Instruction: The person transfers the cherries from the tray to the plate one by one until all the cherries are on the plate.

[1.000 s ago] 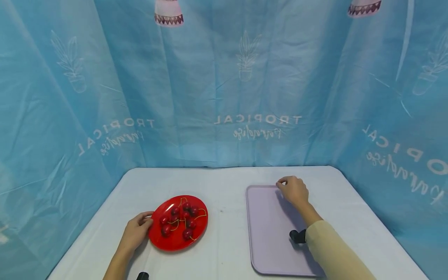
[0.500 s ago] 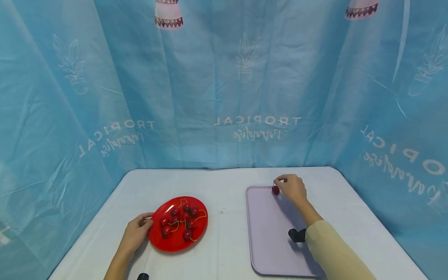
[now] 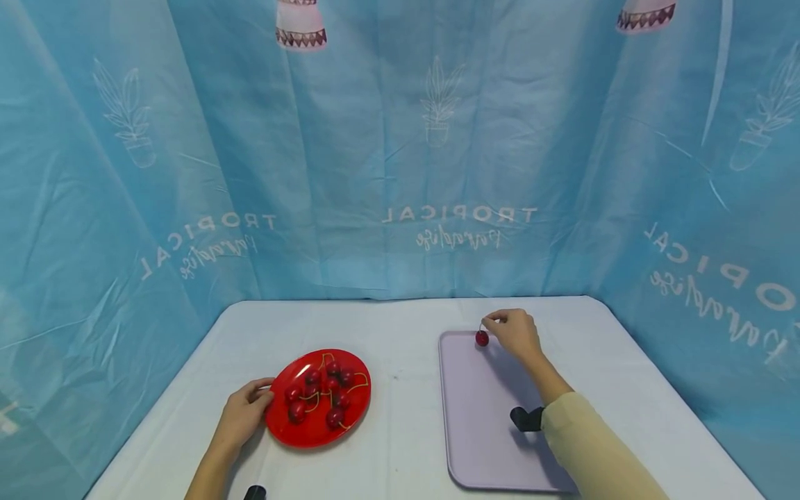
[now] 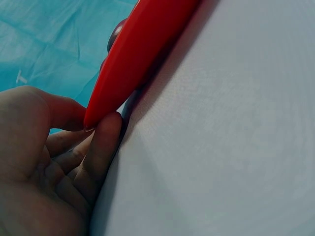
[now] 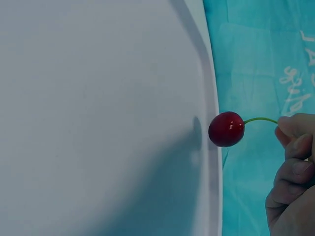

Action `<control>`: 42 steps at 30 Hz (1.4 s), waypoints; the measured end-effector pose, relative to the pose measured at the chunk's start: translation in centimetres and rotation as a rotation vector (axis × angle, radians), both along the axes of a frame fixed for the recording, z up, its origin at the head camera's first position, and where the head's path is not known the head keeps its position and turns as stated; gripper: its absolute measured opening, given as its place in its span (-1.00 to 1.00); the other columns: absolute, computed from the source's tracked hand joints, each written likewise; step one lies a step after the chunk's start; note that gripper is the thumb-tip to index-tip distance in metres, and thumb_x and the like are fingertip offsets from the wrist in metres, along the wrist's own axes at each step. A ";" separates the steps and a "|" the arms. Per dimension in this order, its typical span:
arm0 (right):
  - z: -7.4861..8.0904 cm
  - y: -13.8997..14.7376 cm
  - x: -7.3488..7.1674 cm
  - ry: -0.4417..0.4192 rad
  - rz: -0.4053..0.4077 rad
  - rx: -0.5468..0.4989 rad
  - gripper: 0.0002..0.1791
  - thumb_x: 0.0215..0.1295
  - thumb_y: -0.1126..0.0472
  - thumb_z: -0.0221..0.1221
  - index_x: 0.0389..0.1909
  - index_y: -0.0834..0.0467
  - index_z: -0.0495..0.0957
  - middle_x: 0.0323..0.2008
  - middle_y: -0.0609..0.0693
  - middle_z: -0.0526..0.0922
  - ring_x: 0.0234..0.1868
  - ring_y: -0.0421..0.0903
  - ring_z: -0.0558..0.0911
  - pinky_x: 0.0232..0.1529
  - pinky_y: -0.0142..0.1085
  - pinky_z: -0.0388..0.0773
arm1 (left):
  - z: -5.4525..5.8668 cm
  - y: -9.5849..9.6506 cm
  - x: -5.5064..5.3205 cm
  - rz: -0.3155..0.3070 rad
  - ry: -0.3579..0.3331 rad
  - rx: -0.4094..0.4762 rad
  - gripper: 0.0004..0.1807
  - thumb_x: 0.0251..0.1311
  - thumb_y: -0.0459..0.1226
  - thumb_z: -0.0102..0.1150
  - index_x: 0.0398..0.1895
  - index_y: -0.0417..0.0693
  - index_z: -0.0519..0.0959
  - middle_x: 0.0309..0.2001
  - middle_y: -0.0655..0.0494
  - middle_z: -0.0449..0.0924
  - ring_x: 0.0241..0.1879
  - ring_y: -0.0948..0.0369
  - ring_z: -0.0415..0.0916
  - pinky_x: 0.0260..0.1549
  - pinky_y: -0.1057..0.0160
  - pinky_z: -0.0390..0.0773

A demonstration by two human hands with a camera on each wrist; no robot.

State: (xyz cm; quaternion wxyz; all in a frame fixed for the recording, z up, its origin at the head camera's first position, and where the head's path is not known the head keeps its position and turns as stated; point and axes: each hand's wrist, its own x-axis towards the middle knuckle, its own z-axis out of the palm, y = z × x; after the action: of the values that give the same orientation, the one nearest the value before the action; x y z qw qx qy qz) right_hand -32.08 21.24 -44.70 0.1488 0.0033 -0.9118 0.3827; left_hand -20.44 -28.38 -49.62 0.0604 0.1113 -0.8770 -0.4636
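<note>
By its green stem, my right hand (image 3: 515, 332) pinches a dark red cherry (image 5: 226, 129), which hangs over the far end of a pale purple tray (image 3: 487, 430). In the right wrist view the cherry overlaps the tray's rim, and the stem runs between thumb and finger. My left hand (image 3: 242, 411) grips the left edge of a round red plate (image 3: 306, 437), thumb on one side and fingers on the other, as the left wrist view shows. Several cherries with stems (image 3: 335, 417) lie on that plate.
A white cloth covers the table (image 3: 400, 403), with the plate at left and the tray at right. Blue curtains (image 3: 400, 153) printed with mirrored lettering stand behind and on both sides. A black wrist camera mount (image 3: 526, 419) juts over the tray.
My right hand has moved a little left along the tray's far edge. The cherry under it, unseen a second ago, has come into view. The left hand and plate stay put.
</note>
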 end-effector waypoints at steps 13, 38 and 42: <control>0.0 -1.1 -0.1 -0.091 0.046 -0.155 -0.63 0.25 -0.03 0.24 -0.16 0.19 0.70 -0.21 0.08 0.68 -0.21 0.01 0.57 -0.20 -0.13 0.55 | -0.2 -0.1 -0.2 0.005 -0.012 -0.013 -0.56 0.38 -0.23 -0.03 0.25 -0.26 0.37 0.06 -0.29 0.51 0.03 -0.10 0.48 -0.03 0.01 0.55; 0.7 -4.0 0.2 -0.063 0.119 -0.270 -0.67 0.19 -0.02 0.29 -0.21 0.15 0.72 -0.34 0.08 0.67 -0.39 -0.02 0.54 -0.41 -0.23 0.51 | 0.2 0.0 -0.1 0.007 -0.015 -0.015 -0.57 0.38 -0.25 -0.05 0.24 -0.28 0.38 0.03 -0.28 0.53 0.02 -0.09 0.49 -0.07 0.07 0.58; 0.8 -4.8 0.3 -0.076 0.131 -0.277 -0.69 0.18 0.00 0.30 -0.22 0.16 0.72 -0.35 0.07 0.67 -0.39 -0.03 0.54 -0.41 -0.24 0.52 | 0.2 0.1 0.0 0.007 -0.016 -0.012 -0.58 0.38 -0.26 -0.06 0.23 -0.28 0.39 0.02 -0.27 0.54 0.02 -0.08 0.50 -0.05 0.05 0.57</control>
State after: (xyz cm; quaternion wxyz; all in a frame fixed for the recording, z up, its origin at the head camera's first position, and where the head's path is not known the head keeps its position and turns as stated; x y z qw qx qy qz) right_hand -31.75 16.42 -43.88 0.0879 0.0274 -0.8531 0.5136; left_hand -20.44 -28.32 -49.43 0.0558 0.1175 -0.8797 -0.4574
